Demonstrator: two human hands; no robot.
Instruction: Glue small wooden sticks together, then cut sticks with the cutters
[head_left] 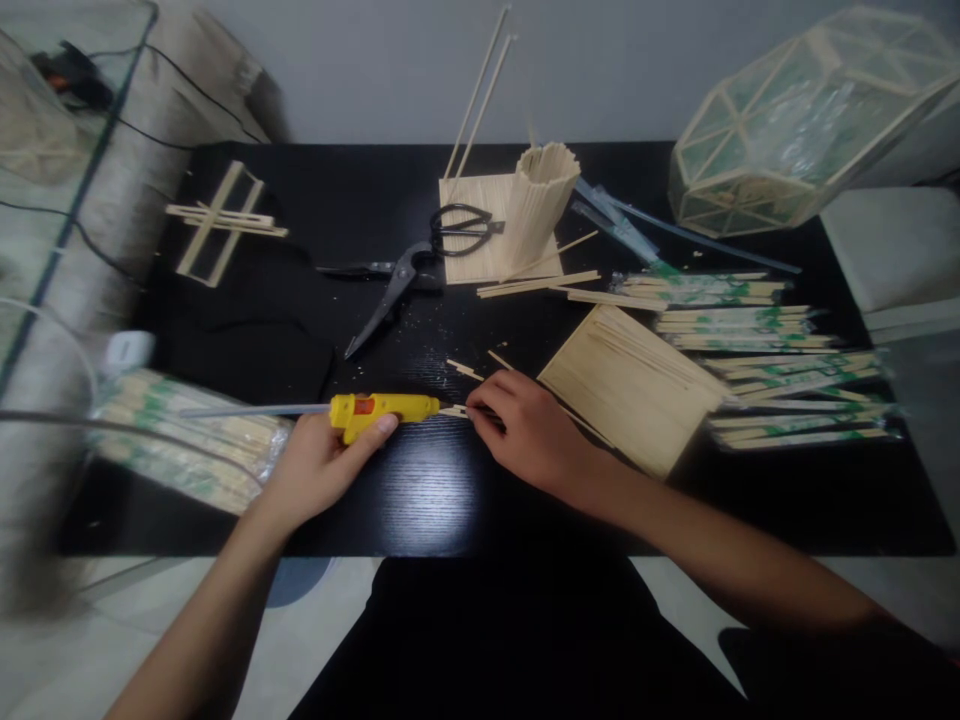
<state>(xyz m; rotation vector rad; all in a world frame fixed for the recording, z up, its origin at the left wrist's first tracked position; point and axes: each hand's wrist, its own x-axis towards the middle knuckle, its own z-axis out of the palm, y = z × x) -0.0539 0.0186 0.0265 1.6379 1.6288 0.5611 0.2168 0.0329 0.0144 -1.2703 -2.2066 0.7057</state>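
Observation:
My left hand (330, 465) is wrapped round a yellow hot glue gun (384, 408), its thumb along the side. A long glue stick (255, 410) sticks out of the gun's back end. The nozzle points right, close to the fingertips of my right hand (521, 420). Those fingers are closed in a pinch on thin wooden sticks (459, 411), whose ends show to the left of the fingers. More loose stick ends (463, 370) lie just beyond the right hand. How many sticks the fingers hold is hidden.
Scissors (469, 230) and pliers-like cutters (386, 300) lie beyond my hands. A stick-built cylinder (541, 215) stands on a wooden square (472, 255). At right are a wooden panel box (630, 385) and wrapped chopsticks (750, 320); at left, a chopstick pack (187, 435) and small stick frame (221, 225).

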